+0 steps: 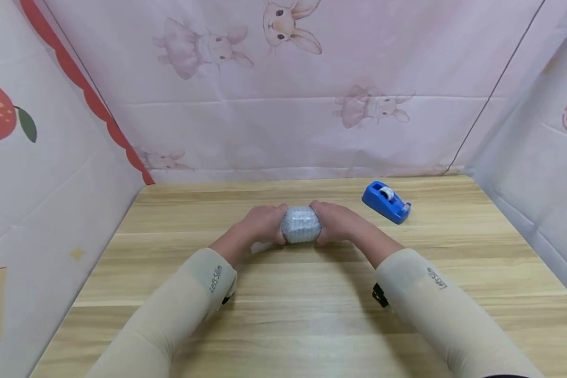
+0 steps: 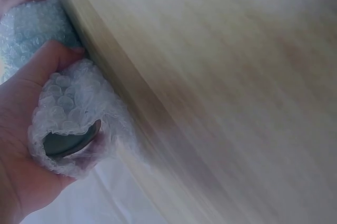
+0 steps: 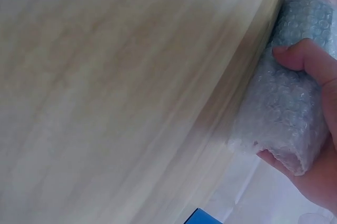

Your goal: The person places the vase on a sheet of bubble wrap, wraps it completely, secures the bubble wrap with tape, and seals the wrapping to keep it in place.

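Note:
Both hands hold a bubble-wrapped roll (image 1: 301, 224) sideways over the middle of the table. My left hand (image 1: 264, 223) grips its left end, thumb on top. In the left wrist view the bubble wrap (image 2: 66, 95) is open at that end, and a dark greenish curved edge (image 2: 69, 142) of the wrapped object shows inside; its kind is hidden. On the other side my right hand (image 1: 334, 222) grips the right end. The right wrist view shows the wrap (image 3: 279, 113) extending past that hand as a loose, hollow-looking edge, with fingers curled beneath.
A blue tape dispenser (image 1: 386, 201) with a roll of tape stands at the back right of the wooden table (image 1: 293, 315). Printed cloth walls (image 1: 283, 131) with rabbits and fruit close in the back and both sides.

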`<state>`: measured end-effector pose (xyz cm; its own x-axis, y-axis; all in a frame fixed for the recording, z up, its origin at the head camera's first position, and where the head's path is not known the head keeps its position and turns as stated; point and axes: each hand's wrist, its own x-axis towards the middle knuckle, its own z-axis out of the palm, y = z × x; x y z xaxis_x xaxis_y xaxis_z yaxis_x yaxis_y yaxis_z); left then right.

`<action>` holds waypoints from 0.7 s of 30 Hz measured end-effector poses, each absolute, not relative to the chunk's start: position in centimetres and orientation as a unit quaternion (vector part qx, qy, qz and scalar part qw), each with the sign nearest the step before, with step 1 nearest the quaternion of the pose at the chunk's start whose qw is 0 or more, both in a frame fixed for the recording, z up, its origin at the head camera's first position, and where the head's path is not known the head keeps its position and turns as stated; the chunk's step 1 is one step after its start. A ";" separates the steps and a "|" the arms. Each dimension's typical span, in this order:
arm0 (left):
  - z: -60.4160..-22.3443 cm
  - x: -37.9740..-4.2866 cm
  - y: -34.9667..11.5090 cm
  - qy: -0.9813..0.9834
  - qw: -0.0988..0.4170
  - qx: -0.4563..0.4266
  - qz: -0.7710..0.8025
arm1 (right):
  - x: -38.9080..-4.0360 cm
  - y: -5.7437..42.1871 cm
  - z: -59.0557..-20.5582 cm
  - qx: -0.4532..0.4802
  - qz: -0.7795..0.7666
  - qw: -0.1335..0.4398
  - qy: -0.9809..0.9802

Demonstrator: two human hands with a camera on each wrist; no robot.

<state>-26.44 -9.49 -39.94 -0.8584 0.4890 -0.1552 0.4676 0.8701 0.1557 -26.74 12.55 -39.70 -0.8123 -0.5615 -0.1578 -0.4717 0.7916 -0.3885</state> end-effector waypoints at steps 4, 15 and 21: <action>-40.0 -26.8 -9.6 0.961 0.100 0.249 0.069 | -27.1 12.6 -39.7 -0.277 -0.172 0.138 0.935; -39.9 -27.7 -9.5 0.957 0.148 0.240 0.070 | -28.0 12.5 -39.2 -0.265 -0.191 0.191 0.926; -39.5 -28.3 -9.5 0.951 0.173 0.247 0.071 | -28.9 12.6 -39.1 -0.271 -0.201 0.217 0.916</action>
